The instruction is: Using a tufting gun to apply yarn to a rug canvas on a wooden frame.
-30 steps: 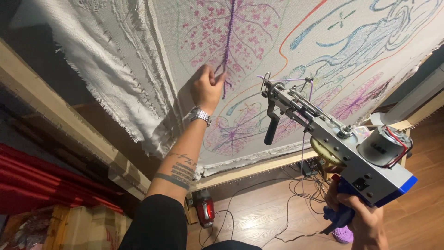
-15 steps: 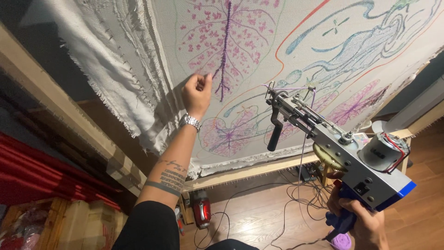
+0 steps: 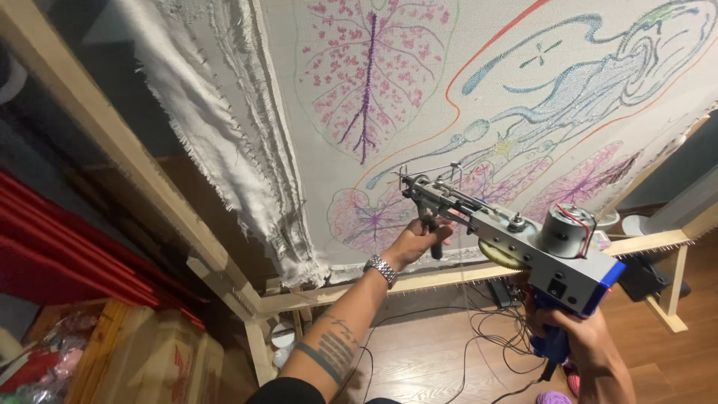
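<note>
Held the tufting gun [image 3: 516, 243] with both hands, left hand [image 3: 415, 241] closed on its front handle, right hand [image 3: 576, 340] closed on its rear handle at lower right, needle aimed up-left at the cloth [image 3: 449, 97].

Open room in front of the stretched cloth

The wooden frame [image 3: 149, 179] bounds the cloth [image 3: 479, 82]; spiked rail [image 3: 449, 278] runs just beneath the tufting gun [image 3: 516, 239], tangled cables [image 3: 486, 337] cover the floor below.

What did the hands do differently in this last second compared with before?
The left hand came down off the purple stem on the stretched cloth and took hold of the black front handle of the tufting gun. The right hand stayed on the gun's blue rear grip, and the gun remained pointed at the cloth.
</note>
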